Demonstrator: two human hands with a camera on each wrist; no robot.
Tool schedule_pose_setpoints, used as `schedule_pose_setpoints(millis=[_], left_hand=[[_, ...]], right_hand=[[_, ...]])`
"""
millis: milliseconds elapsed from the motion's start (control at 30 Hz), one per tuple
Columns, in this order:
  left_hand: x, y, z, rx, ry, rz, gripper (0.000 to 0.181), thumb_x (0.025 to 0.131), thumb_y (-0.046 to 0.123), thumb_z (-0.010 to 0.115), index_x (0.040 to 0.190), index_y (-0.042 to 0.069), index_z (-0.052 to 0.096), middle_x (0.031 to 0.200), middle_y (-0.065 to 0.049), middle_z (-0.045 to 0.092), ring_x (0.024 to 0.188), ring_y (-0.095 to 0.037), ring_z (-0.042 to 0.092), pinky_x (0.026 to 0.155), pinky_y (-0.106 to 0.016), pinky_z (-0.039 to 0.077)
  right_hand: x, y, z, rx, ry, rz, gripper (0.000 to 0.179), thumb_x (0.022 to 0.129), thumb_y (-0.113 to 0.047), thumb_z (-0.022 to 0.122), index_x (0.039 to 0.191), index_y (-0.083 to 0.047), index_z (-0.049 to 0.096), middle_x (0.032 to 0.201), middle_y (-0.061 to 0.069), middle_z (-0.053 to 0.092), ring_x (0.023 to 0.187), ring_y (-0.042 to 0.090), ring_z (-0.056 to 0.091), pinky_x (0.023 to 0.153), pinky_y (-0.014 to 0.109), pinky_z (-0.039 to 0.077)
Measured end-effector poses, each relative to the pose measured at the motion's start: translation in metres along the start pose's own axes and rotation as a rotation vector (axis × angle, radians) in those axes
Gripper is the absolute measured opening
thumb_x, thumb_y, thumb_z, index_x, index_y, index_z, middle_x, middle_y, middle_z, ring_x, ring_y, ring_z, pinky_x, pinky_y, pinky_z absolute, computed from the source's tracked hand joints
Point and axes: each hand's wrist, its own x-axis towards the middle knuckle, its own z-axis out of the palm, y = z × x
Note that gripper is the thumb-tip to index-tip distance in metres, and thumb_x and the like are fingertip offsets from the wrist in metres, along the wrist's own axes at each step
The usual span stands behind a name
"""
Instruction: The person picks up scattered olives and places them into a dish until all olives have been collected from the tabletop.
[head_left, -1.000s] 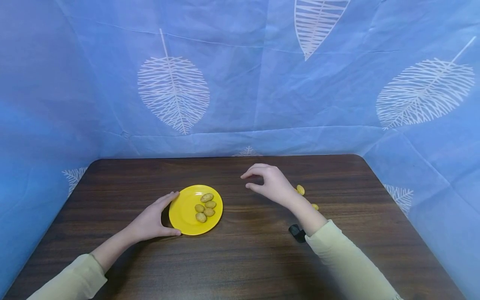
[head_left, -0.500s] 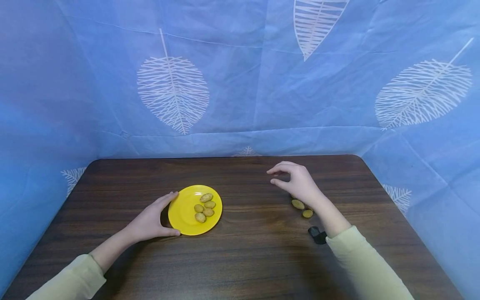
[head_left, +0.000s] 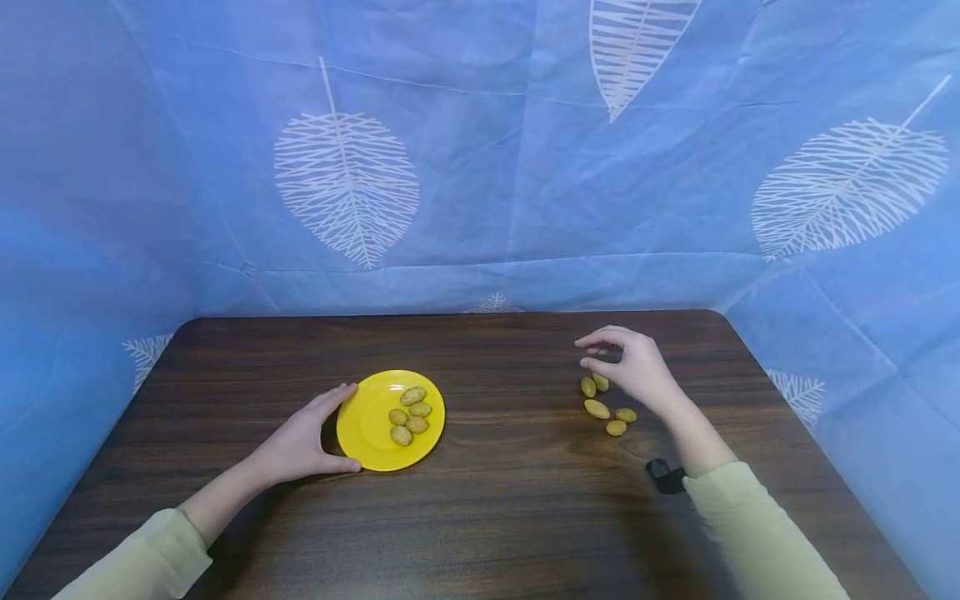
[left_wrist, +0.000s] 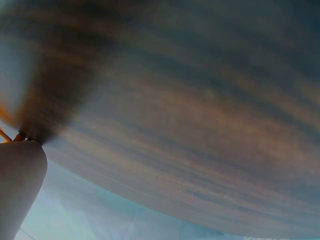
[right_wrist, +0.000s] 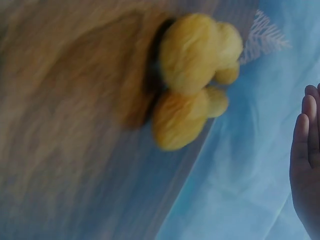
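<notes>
My left hand [head_left: 303, 437] holds the left rim of a yellow plate [head_left: 360, 425], thumb at the near edge and fingertips at the far edge. Several small, wrinkled, yellow-brown oval pieces [head_left: 413, 396] lie on the right half of the plate. Over the table's right side, my right hand [head_left: 633, 362] hovers with thumb and fingers apart and nothing between them. Just below it is a loose group of similar oval pieces [head_left: 597, 409]. The right wrist view shows these pieces [right_wrist: 187, 55] close up, bunched beside my fingers [right_wrist: 300, 132]. Only one digit [left_wrist: 22, 180] shows in the left wrist view.
A dark wooden table [head_left: 487, 517] bears everything. Beside the right sleeve is a small black object [head_left: 666, 476], partly hidden by the wrist. Blue cloth with white leaf prints [head_left: 480, 167] hangs behind the table and at its sides.
My right hand has moved rightward from the middle of the table to above the loose oval pieces, uncovering more of them. The left hand and plate have stayed put.
</notes>
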Motion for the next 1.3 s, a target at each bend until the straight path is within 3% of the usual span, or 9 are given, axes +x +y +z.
schedule_pose_setpoints(millis=[167,300,400,667,1300], left_hand=[[0.000,0.001,0.000,0.002,0.001,0.003,0.113,0.075,0.039,0.097,0.161,-0.004,0.038,0.165,-0.033,0.039,0.150,-0.055,0.040,0.115,-0.072,0.043],[-0.001,0.001,-0.001,0.001,0.001,0.008,0.113,0.075,0.038,0.097,0.161,-0.004,0.038,0.165,-0.033,0.039,0.150,-0.055,0.040,0.115,-0.072,0.043],[-0.001,0.001,-0.001,-0.002,0.000,0.009,0.113,0.075,0.038,0.097,0.161,-0.004,0.038,0.165,-0.033,0.039,0.150,-0.056,0.040,0.114,-0.072,0.043],[0.000,0.000,0.000,-0.001,-0.003,0.004,0.113,0.075,0.039,0.097,0.161,-0.003,0.037,0.165,-0.032,0.038,0.151,-0.055,0.039,0.115,-0.072,0.043],[0.000,0.002,-0.002,-0.006,-0.011,-0.015,0.113,0.075,0.039,0.097,0.162,-0.002,0.037,0.166,-0.032,0.038,0.151,-0.055,0.039,0.115,-0.072,0.042]], right_hand=[[-0.005,0.012,-0.004,-0.008,-0.016,0.044,0.028,0.095,-0.004,0.079,0.123,-0.005,0.077,0.116,0.018,0.077,0.101,0.029,0.073,0.083,0.028,0.060],[-0.008,0.021,-0.006,-0.008,-0.048,0.067,0.030,0.095,-0.004,0.078,0.124,-0.002,0.076,0.119,0.020,0.076,0.104,0.033,0.073,0.082,0.024,0.058],[-0.009,0.028,-0.007,-0.008,-0.072,0.089,0.030,0.095,-0.005,0.078,0.125,-0.001,0.075,0.120,0.021,0.076,0.105,0.034,0.074,0.084,0.027,0.060],[-0.010,0.042,-0.007,0.004,-0.149,0.159,0.034,0.095,-0.007,0.078,0.127,0.002,0.073,0.119,0.022,0.076,0.107,0.037,0.074,0.094,0.053,0.061],[-0.001,0.049,-0.003,-0.002,-0.266,0.191,0.034,0.093,-0.010,0.081,0.125,0.002,0.075,0.116,0.022,0.076,0.106,0.035,0.073,0.095,0.052,0.061]])
